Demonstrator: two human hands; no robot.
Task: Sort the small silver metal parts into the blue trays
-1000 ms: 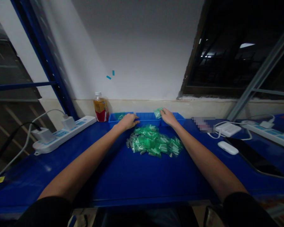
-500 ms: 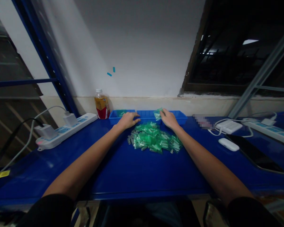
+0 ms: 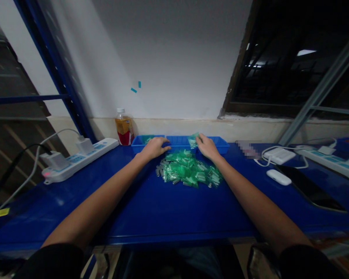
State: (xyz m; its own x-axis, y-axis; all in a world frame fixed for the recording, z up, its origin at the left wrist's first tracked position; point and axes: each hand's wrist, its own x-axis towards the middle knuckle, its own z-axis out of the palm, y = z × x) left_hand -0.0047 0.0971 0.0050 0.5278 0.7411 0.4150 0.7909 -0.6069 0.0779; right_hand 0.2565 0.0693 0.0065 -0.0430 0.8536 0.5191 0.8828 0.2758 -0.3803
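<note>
My right hand (image 3: 207, 146) pinches a small green plastic bag (image 3: 193, 141) above the blue divided tray (image 3: 178, 142). My left hand (image 3: 156, 147) rests at the front edge of that tray, thumb and fingers apart with nothing seen between them. More green bag material (image 3: 147, 138) lies in the tray's left compartment, partly behind this hand. On the table between my forearms is a heap of green bags (image 3: 189, 168) holding small pale pieces. Small grey cylinders (image 3: 160, 170) lie loose along the heap's left side.
A drink bottle (image 3: 124, 127) stands left of the tray. Power strips with plugs, one on the left (image 3: 81, 161) and one on the right (image 3: 334, 162), flank the blue table (image 3: 174, 217). A white case (image 3: 278, 177) and a phone (image 3: 314, 190) lie at right.
The whole view has shifted slightly. Both hands keep nearly the same places at the tray, and the right still holds the green bag.
</note>
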